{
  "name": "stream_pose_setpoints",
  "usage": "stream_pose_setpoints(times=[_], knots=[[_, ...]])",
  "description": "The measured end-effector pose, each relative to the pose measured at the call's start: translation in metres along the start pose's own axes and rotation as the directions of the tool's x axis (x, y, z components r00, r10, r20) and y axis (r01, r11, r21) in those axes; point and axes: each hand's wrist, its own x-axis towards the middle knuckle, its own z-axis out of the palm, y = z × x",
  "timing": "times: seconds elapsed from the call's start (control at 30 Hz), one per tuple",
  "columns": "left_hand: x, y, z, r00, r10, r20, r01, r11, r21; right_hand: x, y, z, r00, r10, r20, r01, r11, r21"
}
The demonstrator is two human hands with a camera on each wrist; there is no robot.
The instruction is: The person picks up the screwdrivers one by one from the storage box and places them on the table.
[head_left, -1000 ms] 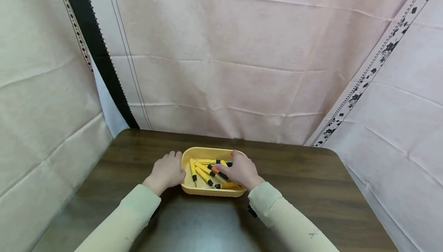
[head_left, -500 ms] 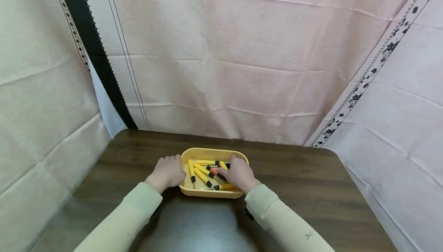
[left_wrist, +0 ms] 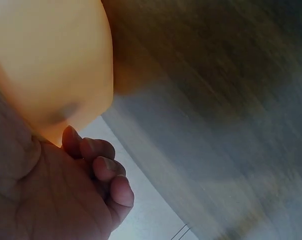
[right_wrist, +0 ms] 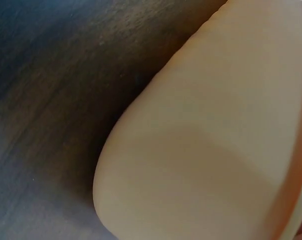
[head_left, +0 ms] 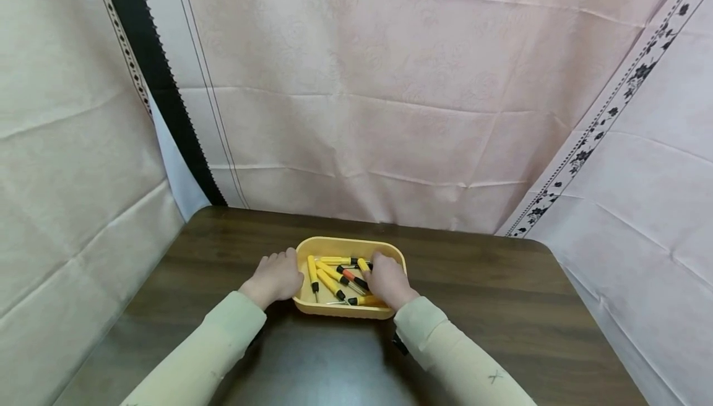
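A yellow plastic tray (head_left: 345,312) stands on the dark wooden table with several small screwdrivers in it. Most have yellow handles, such as the yellow screwdriver (head_left: 313,271) near the left end; one orange-and-black screwdriver (head_left: 348,275) lies in the middle. My left hand (head_left: 278,276) holds the tray's left end at the rim; in the left wrist view its fingers curl beside the outer wall. Over the right end reaches my right hand (head_left: 387,281), fingers bent down into the tray beside another yellow screwdriver (head_left: 363,265). Its fingertips are hidden, and the right wrist view shows mainly the tray's outside.
The brown table (head_left: 473,307) extends around the tray on all sides, with rounded far corners. Pale cloth (head_left: 356,115) hangs behind it. More cloth hangs at the left and right.
My right thumb has drawn back from over the orange-and-black screwdriver toward the fingers. The left hand keeps its place at the tray's end. The head view has shifted slightly.
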Motion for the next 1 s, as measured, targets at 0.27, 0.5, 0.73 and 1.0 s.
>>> stream_pose_setpoints(times=[0.27,0.5,0.73,1.0], knots=[[-0.001,0.002,-0.005,0.999,0.006,-0.031,-0.005,1.000,0.022,0.003,-0.002,0.000,1.000,-0.011,-0.025,0.011,1.000,0.003],[-0.003,0.002,-0.002,0.998,0.006,-0.058,-0.002,0.998,0.067,0.001,-0.002,0.001,0.999,-0.022,-0.036,0.023,0.999,0.027],[-0.005,-0.004,-0.003,0.985,0.086,-0.150,-0.064,0.987,0.145,0.002,-0.003,-0.009,0.999,-0.032,-0.044,0.037,0.993,0.113],[-0.011,-0.010,-0.008,0.982,0.154,-0.113,-0.141,0.984,0.111,0.005,0.029,-0.046,1.000,0.023,0.013,-0.027,0.862,0.507]])
